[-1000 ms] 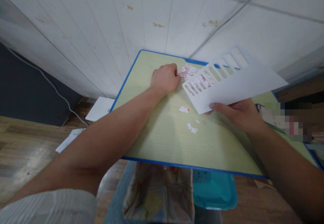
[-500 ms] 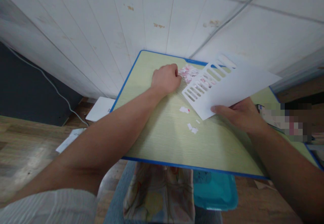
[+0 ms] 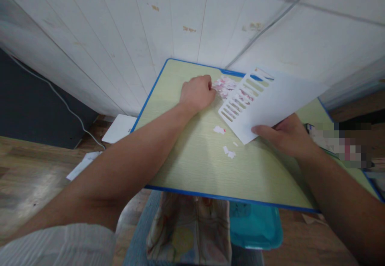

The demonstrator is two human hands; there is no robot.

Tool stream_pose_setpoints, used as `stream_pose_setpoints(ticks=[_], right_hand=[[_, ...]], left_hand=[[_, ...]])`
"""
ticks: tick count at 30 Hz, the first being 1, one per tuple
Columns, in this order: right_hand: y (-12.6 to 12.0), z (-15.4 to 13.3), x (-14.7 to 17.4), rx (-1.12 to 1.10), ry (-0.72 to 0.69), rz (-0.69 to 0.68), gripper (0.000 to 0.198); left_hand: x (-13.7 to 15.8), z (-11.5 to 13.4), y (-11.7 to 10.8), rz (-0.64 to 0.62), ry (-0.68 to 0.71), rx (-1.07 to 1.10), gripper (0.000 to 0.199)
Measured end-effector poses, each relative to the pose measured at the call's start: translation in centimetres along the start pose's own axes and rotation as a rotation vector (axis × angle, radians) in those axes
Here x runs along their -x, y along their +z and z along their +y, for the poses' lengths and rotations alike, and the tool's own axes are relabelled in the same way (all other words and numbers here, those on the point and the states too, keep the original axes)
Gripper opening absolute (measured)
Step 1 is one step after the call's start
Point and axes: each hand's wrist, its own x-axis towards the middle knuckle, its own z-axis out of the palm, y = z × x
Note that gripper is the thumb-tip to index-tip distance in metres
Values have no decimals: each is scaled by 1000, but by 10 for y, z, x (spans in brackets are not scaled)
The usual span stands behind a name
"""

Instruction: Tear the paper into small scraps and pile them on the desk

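Rightward, slotted white sheet (image 3: 270, 105) grasped in right hand (image 3: 284, 137), paper scraps (image 3: 224, 85) beside clenched left hand (image 3: 197, 93)

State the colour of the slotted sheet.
White: the slotted sheet in the right hand, best seen in the head view.

A single head-worn camera looks forward and down from above the near side of the counter (image 3: 192, 160), close to it. The wide view reaches the wall (image 3: 168, 33) behind the counter, the floor (image 3: 21, 174) left of it and the teal basin (image 3: 258, 230) below its near edge.
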Motion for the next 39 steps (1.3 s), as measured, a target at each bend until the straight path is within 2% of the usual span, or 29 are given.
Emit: stream_pose_setpoints(ticks=[4, 7, 18, 22, 25, 28, 30, 33, 36, 39], right_hand=[[2, -10, 2, -3, 26, -49, 8], [5, -18, 3, -33, 30, -92, 17], [16, -19, 15, -94, 59, -140, 13], [19, -18, 23, -82, 2, -202, 11], [17, -18, 23, -64, -38, -129, 15], [19, -18, 16, -74, 8, 92, 8], [22, -17, 12, -72, 31, 171, 10], [28, -14, 11, -53, 46, 169, 16], [30, -13, 13, -28, 30, 112, 16], [30, -12, 13, 5, 13, 38, 27]], left_hand=[[0, 0, 0, 1, -2, -2, 29], [0, -1, 1, 2, -4, -8, 28], [-1, -2, 2, 1, -25, 31, 25], [1, 0, -1, -9, -23, 33, 23], [2, 1, -2, -16, -19, 17, 23], [2, 1, -1, -14, -7, 0, 26], [2, 0, -1, -4, 7, -4, 27], [2, 1, -2, -3, 23, -8, 27], [4, 2, -5, -36, 22, -19, 28], [6, 3, -8, -46, 18, -22, 29]])
